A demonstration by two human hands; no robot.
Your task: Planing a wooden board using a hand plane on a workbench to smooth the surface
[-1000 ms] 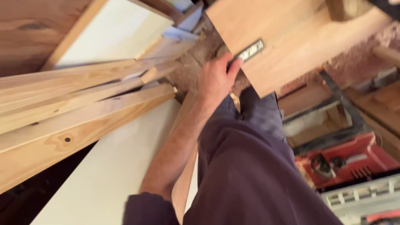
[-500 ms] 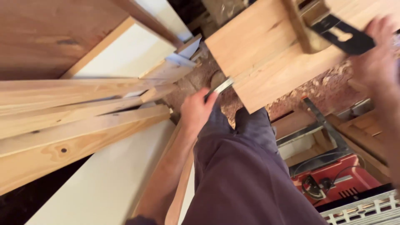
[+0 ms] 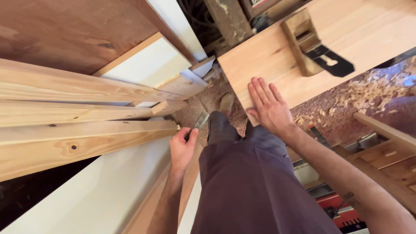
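Right hand [image 3: 269, 108] lies spread flat on the near corner of the wooden board [image 3: 277, 52]; left hand [image 3: 182, 148] pinches a small metal blade [image 3: 200, 121] low at left. Firm palm pressure would steady the board

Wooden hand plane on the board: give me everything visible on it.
The wooden hand plane lies on the pale wooden board, set at an angle across it. It has a blocky body of light brown wood. A flat black metal piece with a hole in it sticks out of its lower right side. Neither hand touches it: the right hand lies flat on the board nearer its corner. Its sole is hidden.
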